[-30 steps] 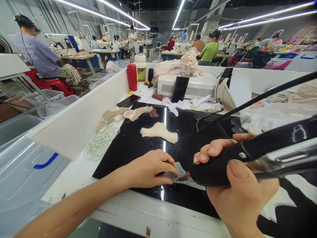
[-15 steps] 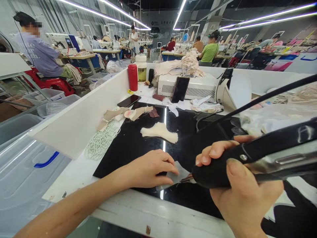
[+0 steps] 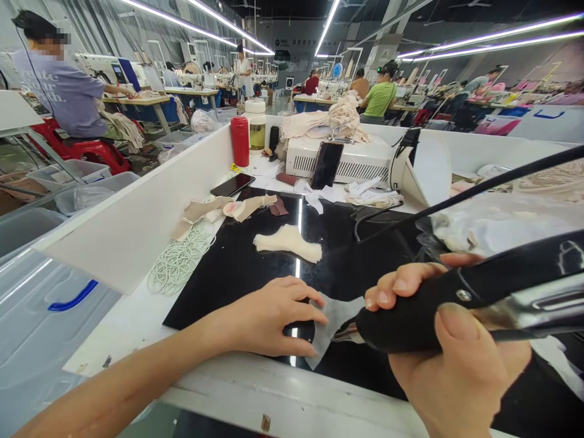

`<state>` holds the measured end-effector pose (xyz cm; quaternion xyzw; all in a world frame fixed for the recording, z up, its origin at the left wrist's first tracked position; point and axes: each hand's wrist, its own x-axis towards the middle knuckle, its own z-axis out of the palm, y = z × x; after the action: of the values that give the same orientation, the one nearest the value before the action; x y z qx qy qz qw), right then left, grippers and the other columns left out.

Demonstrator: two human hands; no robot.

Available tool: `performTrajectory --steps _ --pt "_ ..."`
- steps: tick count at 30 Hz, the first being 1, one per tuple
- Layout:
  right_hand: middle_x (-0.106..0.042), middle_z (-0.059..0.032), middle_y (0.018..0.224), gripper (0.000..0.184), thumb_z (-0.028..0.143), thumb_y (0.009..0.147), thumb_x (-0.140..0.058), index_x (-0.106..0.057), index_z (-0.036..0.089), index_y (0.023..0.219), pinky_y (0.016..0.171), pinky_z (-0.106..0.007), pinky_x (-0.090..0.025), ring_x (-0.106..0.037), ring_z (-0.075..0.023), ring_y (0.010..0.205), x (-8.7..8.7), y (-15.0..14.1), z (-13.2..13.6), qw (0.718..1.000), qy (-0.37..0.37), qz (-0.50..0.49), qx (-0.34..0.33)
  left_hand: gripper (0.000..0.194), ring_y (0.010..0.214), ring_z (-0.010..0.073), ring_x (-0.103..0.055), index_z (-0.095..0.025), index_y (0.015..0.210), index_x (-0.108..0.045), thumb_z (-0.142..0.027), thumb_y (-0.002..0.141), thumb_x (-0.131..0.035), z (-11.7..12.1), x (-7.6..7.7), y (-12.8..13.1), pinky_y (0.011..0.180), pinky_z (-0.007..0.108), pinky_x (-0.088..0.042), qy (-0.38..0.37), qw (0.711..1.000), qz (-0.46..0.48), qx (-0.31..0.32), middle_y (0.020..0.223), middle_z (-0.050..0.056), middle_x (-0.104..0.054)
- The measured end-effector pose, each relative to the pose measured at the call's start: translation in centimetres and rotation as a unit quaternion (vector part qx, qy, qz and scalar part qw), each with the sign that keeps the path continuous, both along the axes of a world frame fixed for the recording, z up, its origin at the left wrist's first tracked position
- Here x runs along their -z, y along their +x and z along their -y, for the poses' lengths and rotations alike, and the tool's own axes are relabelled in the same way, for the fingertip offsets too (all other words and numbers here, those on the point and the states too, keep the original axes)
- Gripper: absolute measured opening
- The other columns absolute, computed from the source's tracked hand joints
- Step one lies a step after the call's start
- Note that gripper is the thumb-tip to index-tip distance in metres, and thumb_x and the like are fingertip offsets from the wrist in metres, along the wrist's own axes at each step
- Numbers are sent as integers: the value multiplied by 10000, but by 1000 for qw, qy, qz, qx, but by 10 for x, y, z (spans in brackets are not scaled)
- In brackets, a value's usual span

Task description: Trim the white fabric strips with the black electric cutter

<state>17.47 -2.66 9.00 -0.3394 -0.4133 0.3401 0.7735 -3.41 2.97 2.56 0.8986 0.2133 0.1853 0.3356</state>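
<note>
My right hand [image 3: 456,353] is wrapped round a thick black hand tool [image 3: 410,310] with a shiny metal bar along its side; its exact kind is unclear. The tool's narrow metal tip [image 3: 349,331] lies against a thin, sheer whitish piece of fabric [image 3: 335,313] on the black board [image 3: 228,274]. My left hand [image 3: 278,316] rests palm down beside it, fingers spread, fingertips touching the fabric's left edge. Beyond my hands lies a cream shaped piece of cloth [image 3: 288,242], touched by neither hand.
Pale green cord [image 3: 182,258] lies coiled at left, near beige fabric scraps [image 3: 246,208]. A phone [image 3: 232,184] lies flat; another phone [image 3: 326,164] leans on a white vented box [image 3: 356,161]. A black cable [image 3: 474,188] crosses at right. A low white wall [image 3: 137,213] borders the left side.
The sheer fabric has turned and shows more of itself, with a corner now pointing toward me. My left fingers have spread wider. The whole view has shifted slightly.
</note>
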Motion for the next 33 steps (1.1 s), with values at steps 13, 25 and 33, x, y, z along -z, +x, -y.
performTrajectory --steps 13,25,33 --pt "-716 53 743 452 403 780 -1019 -720 285 1097 518 -305 -621 -664 -170 573 1 -3 5 1000 -7 5 -15 432 1463 360 -644 -259 1363 -820 -374 964 -940 6 1 5 1336 538 -415 16 1000 2 16 1547 112 -738" --pt "-676 38 762 401 438 870 -966 -712 290 1143 522 -320 -602 -616 -166 579 7 -11 18 999 12 23 -33 474 1476 368 -626 -275 1409 -801 -364 962 -936 5 -1 5 1328 541 -416 13 1000 -7 27 1561 106 -728" --pt "-685 62 725 437 378 700 -1017 -748 300 1036 499 -325 -602 -627 -180 578 -7 25 -4 996 -10 -17 87 286 1428 338 -654 -224 1211 -850 -443 1030 -878 9 -2 4 1312 510 -453 26 999 29 -6 1438 131 -753"
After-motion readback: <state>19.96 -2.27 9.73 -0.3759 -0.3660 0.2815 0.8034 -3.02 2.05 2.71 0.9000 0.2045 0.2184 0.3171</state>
